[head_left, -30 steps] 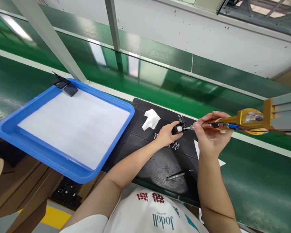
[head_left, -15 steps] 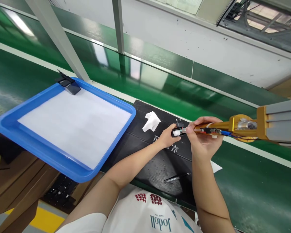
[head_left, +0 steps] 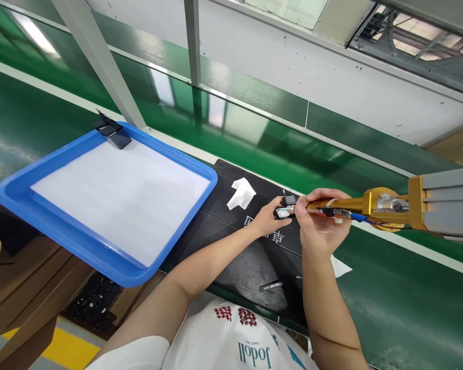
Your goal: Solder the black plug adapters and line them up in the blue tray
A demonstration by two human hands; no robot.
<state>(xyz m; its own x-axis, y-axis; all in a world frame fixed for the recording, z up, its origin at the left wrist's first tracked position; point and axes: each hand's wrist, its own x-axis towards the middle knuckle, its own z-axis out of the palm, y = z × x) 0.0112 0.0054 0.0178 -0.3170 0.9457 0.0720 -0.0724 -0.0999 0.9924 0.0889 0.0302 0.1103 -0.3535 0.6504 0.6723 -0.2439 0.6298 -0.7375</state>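
Observation:
My left hand [head_left: 268, 218] grips a small black plug housing [head_left: 289, 200] with metal prongs by its sides, above the black mat [head_left: 231, 257]. Something whitish [head_left: 282, 213] shows at the housing's opening. My right hand [head_left: 324, 221] is wrapped round the front end of a gold-coloured tool [head_left: 357, 204], its tip at the housing. Thin wires and a small board run along the tool. A crumpled white cloth [head_left: 242, 193] lies to the left of my hands. Black tweezers [head_left: 280, 283] rest nearer my body.
At the left stands a blue tray [head_left: 123, 275] lined with a white sheet [head_left: 127, 200]. Another black plug part [head_left: 114, 134] sits at its far corner. A white scrap [head_left: 340, 266] lies beside my right forearm. Grey posts [head_left: 100, 64] rise behind the tray.
The view has shifted slightly. My right hand has moved a little left along the tool, nearer the housing, and the whitish part inside looks more tilted.

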